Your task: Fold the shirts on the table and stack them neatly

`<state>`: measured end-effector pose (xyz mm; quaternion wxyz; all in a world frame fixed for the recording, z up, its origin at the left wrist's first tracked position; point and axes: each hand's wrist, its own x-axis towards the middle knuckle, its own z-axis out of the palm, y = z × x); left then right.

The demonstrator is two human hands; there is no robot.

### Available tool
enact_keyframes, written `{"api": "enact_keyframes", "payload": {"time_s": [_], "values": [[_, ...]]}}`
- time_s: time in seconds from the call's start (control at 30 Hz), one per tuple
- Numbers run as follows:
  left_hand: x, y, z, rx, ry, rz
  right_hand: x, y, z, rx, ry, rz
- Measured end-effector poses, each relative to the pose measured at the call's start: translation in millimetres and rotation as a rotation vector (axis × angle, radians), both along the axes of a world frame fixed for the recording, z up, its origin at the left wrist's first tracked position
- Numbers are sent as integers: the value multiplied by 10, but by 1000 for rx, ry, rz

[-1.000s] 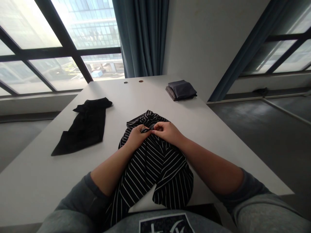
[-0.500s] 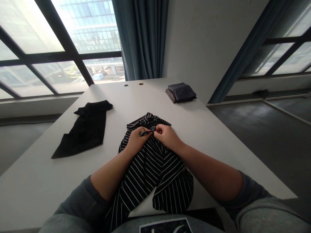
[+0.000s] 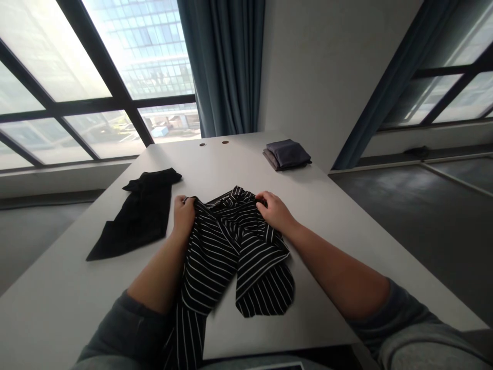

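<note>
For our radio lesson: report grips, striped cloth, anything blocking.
Left grip, right grip holding striped cloth by upper edge. Creased, not folded flat. Black cloth to the left, not covering it.

A pair of black trousers (image 3: 215, 272) with thin white stripes is lying rumpled on the bench (image 3: 246, 339), waist end pointing away from the person. The waist is being held at both upper corners, and its cloth is bunching between them, a small tuft sticking up. The legs are spreading apart: the left one is stretching past the bottom of the view, while the right one is doubling over, ending on the white surface.
</note>
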<state>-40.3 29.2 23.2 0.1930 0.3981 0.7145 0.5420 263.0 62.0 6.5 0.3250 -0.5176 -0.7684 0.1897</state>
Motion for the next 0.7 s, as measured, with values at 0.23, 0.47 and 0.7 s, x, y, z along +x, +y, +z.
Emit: {"api": "enact_keyframes", "payload": {"time_s": [0.23,0.47,0.7], "values": [[-222,41,-160,-169,404,-363,-113,-24,-236,-234,-210,183],[350,-21,-323,-341,571,-820,-314,-137,-337,-613,572,499],[-704,159,847,-131,690,-547,-58,167,-530,-422,499,283]]}}
